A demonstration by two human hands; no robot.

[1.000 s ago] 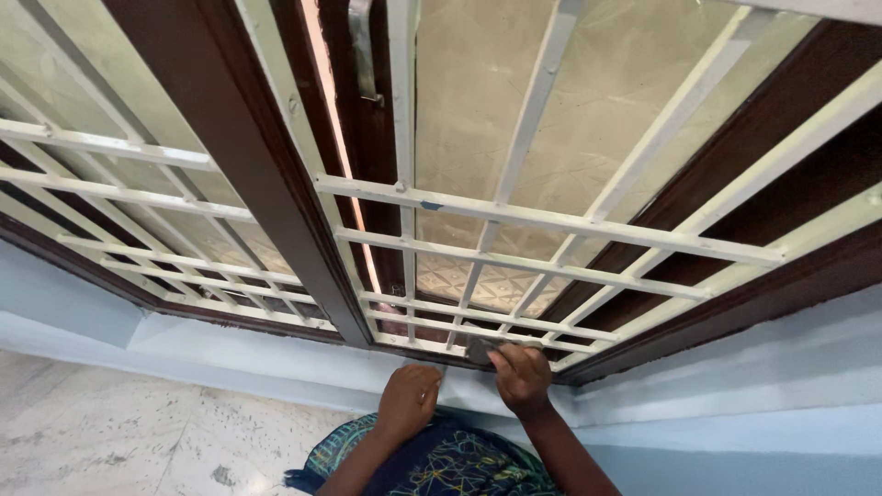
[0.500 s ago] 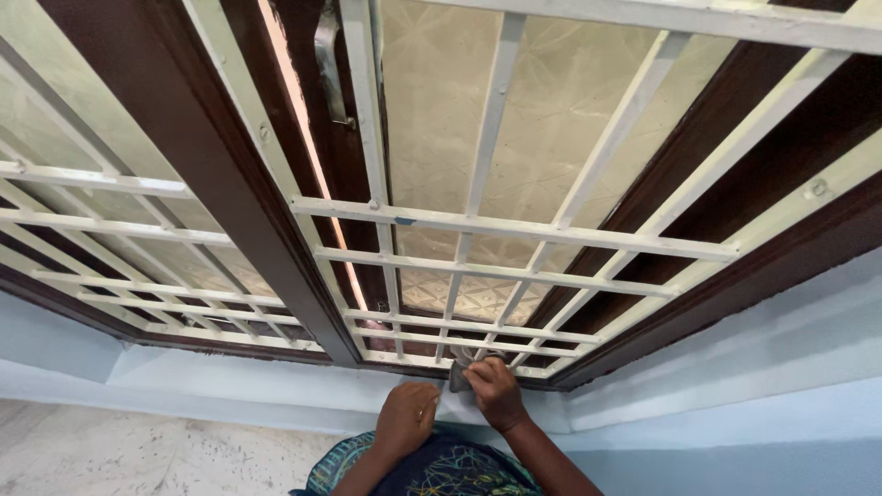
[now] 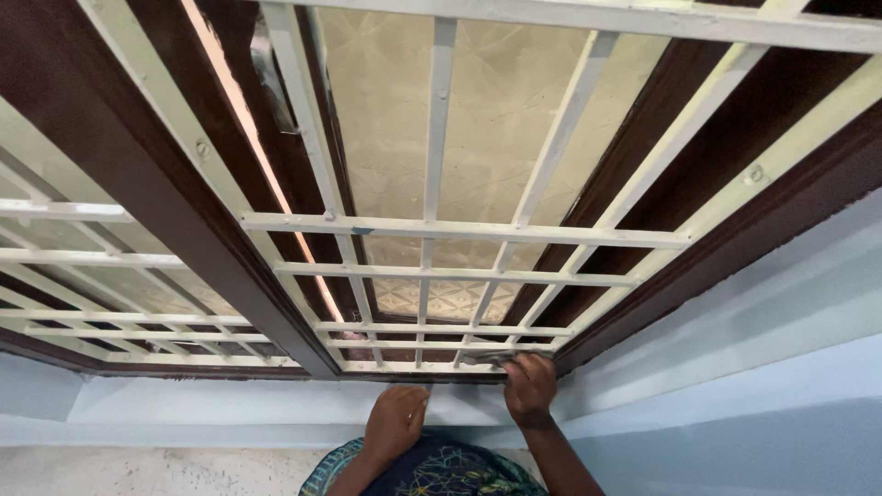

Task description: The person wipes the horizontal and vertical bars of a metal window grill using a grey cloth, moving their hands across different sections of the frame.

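A white metal window grille [image 3: 432,230] fills a dark brown wooden frame [image 3: 147,211], with patterned frosted glass behind it. My right hand [image 3: 530,386] presses a small grey pad [image 3: 491,359] against the lowest bar of the grille, near its right corner. My left hand [image 3: 397,421] rests in a loose fist on the pale blue sill [image 3: 230,409] just below the grille, holding nothing that I can see. My lap, in a dark patterned cloth [image 3: 432,468], shows at the bottom edge.
A pale blue painted wall [image 3: 753,386] runs to the right and below the window. A metal latch [image 3: 266,78] hangs on the frame at upper left. Speckled stone floor [image 3: 138,470] lies at bottom left.
My right hand slid the grey pad to the right along the bottom bar. The view shifted, so the grille sits further left and closer. My left hand stayed on the sill.
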